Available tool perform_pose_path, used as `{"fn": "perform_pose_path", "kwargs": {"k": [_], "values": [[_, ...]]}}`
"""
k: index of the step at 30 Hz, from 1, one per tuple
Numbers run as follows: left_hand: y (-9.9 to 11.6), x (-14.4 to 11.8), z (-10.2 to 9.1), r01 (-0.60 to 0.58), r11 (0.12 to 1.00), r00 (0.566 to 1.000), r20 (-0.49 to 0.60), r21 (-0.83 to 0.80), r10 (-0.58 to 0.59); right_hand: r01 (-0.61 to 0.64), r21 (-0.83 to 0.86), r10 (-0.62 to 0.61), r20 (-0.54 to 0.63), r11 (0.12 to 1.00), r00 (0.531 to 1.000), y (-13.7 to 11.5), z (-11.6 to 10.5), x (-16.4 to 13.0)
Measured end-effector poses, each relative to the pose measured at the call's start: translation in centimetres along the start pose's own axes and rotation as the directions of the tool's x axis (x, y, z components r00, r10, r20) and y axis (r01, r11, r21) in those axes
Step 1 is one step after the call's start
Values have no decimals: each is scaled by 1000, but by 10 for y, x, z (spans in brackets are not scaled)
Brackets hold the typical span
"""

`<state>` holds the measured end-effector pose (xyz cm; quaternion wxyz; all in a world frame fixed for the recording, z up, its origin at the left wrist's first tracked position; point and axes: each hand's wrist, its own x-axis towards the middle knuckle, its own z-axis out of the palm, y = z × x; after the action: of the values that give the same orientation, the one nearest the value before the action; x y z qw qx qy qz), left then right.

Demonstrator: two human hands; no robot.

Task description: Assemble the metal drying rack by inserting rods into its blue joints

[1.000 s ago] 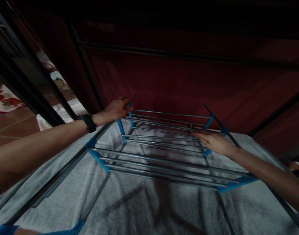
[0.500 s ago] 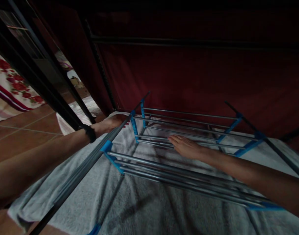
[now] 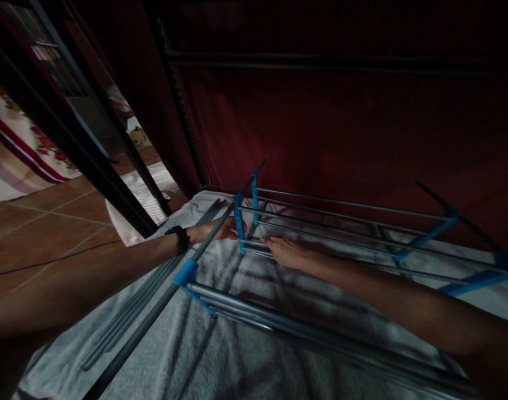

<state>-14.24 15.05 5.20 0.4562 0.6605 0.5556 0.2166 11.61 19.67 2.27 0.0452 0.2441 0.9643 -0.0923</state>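
Silver rods [image 3: 341, 219] with blue joints [image 3: 239, 222], a grey towel [image 3: 237, 355], dark red fabric [image 3: 341, 128], a red-flowered white cloth [image 3: 16, 150].

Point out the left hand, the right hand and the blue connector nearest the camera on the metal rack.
left hand [image 3: 214, 230]: head view, on the back of the hand.
right hand [image 3: 287, 252]: head view, on the back of the hand.
blue connector [image 3: 186, 272]: head view, on its upper face, around the long pole.

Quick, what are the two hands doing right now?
Left hand: at the grey side rod beside a blue connector; grip cannot be told.
Right hand: open, fingers flat on the rack's metal bars, holding nothing.
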Motion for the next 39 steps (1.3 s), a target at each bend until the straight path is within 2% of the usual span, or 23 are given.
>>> {"fn": "perform_pose_path", "kwargs": {"k": [5, 9, 14, 21, 26, 33, 39], "values": [[-31, 15, -4, -32, 999, 999, 35, -43, 33, 12, -9, -13, -10, 1000, 1000, -19, -6, 28], [-40, 20, -10, -43, 988, 994, 89, -146, 57, -30, -13, 29, -51, 999, 998, -24, -16, 36], [-42, 24, -10, -109, 985, 992, 52, -131, 116, -14, -47, 13, -26, 999, 1000, -26, -27, 36], [-38, 22, -7, -125, 979, 986, 93, -160, 141, -35, -12, 34, -59, 999, 998, -37, -36, 39], [-34, 22, -8, -84, 985, 991, 89, -150, 99, -126, 9, 126, -101, 992, 987, -42, -42, 41], [-36, 26, -2, -40, 992, 999, 14, -123, 42, -63, 45, 68, -134, 997, 989, -46, -39, 48], [-38, 25, -3, -14, 992, 1000, 9, -125, 15, -191, 45, 195, -171, 981, 966, -53, -43, 52]]}}
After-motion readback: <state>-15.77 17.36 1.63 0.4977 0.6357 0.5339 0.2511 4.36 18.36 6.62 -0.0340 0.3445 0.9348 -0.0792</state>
